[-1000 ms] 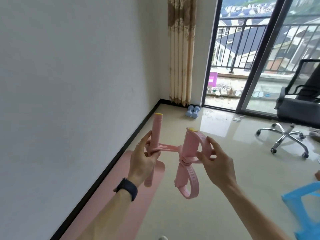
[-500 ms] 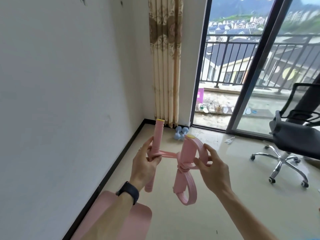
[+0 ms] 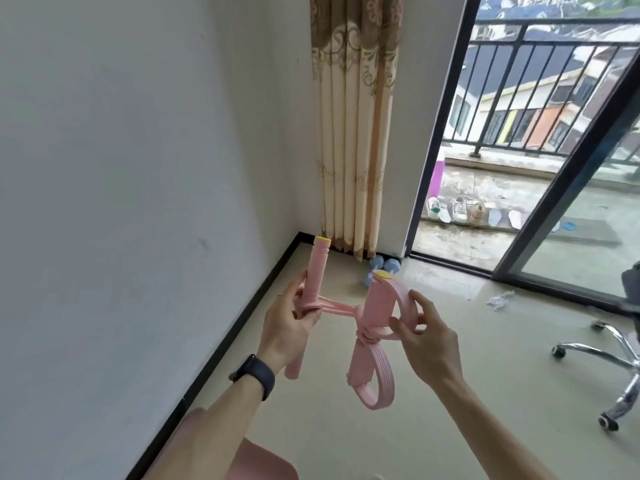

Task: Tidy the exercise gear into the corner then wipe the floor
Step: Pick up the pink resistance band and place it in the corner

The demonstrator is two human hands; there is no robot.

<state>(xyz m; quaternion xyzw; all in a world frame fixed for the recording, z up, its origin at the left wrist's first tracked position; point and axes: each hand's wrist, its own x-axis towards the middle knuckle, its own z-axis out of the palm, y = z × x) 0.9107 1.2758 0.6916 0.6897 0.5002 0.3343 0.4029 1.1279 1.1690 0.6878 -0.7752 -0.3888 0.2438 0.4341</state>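
I hold a pink pedal resistance band (image 3: pixel 372 327) at chest height in front of me. My left hand (image 3: pixel 287 327) grips its left foam handle, which stands upright with a yellow cap. My right hand (image 3: pixel 424 337) pinches the wrapped straps around the right handle, and a loop of pink strap hangs below. Two light blue dumbbells (image 3: pixel 382 266) lie on the floor in the corner, partly hidden behind the band. The end of a pink exercise mat (image 3: pixel 263 462) shows at the bottom edge.
A beige curtain (image 3: pixel 353 133) hangs in the corner beside the open balcony door (image 3: pixel 440 133). A swivel chair's chrome base (image 3: pixel 609 368) stands at right. A crumpled white scrap (image 3: pixel 500 299) lies by the door track. White wall with black skirting runs along the left.
The corner, curtain and dumbbells have come closer and larger in view. The mat has slid towards the bottom edge. Both hands keep the same hold on the band.
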